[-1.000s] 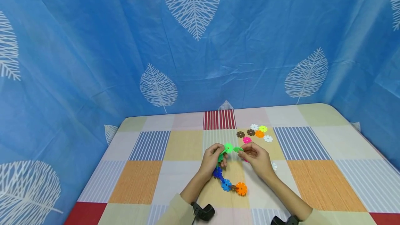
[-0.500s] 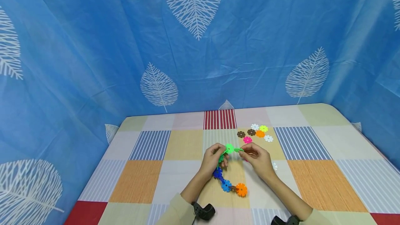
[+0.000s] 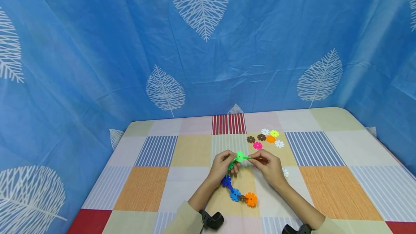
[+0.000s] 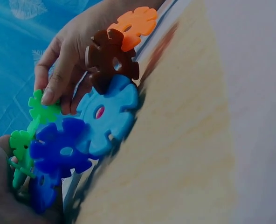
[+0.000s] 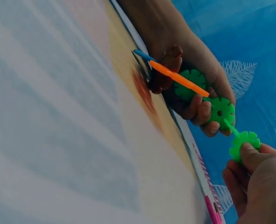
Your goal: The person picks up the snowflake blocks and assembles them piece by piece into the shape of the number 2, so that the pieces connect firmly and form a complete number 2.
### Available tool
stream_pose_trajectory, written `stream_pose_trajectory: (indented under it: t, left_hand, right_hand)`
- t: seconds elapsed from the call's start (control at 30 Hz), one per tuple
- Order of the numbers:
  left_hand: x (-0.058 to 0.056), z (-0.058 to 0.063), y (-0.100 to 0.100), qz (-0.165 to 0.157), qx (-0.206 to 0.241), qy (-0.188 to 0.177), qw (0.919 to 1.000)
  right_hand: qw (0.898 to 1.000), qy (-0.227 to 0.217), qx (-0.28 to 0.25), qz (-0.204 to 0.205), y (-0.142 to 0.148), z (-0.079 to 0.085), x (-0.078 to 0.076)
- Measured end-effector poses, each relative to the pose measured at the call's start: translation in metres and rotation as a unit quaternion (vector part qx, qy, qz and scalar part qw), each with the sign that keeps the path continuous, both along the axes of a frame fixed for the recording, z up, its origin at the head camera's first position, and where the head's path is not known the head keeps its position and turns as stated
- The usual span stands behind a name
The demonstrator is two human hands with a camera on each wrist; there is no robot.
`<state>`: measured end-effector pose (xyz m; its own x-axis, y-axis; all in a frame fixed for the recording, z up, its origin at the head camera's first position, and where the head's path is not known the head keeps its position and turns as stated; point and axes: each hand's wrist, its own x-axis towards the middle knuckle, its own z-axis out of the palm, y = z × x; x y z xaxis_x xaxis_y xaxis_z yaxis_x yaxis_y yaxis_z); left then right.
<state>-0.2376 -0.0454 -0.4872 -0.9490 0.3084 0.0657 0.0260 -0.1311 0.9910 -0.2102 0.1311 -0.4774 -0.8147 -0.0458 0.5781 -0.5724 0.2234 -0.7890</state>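
Disc chain (image 3: pixel 226 180) is curving over tabletop (image 3: pixel 188 151), long axis running 12-to-6, mouth facing 3. Left hand (image 3: pixel 219 167) is finger-clamping green discs (image 3: pixel 231 165), orange disc (image 3: pixel 251 199) sitting at 5 o'clock from those fingers; right hand (image 3: pixel 269 163) is pinching green tip disc (image 5: pixel 238 145).

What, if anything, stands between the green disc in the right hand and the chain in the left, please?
Nothing visible: the green disc in the right hand meets the light-green end disc of the chain, with nothing lying between them.
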Motion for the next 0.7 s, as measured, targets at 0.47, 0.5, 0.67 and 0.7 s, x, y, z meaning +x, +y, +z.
stream_pose_trajectory:
  t: [0.47,0.5,0.67,0.7]
  left_hand:
    - [0.008,0.016,-0.002,-0.033,-0.021,0.019,0.999]
    - [0.007,0.015,-0.002,-0.038,-0.019,0.02,0.9989]
    - [-0.003,0.0,-0.002,-0.055,-0.012,0.012,0.9983]
    - [-0.005,-0.003,-0.002,-0.053,-0.012,0.009,0.9985]
  right_hand:
    - [0.997,0.044,0.052,-0.034,-0.003,0.004,0.004]
    - [0.997,0.04,0.048,-0.038,-0.003,0.003,0.004]
    - [0.999,0.018,0.028,-0.032,0.0,-0.008,-0.002]
    - [0.999,0.014,0.026,-0.029,0.001,-0.012,-0.004]
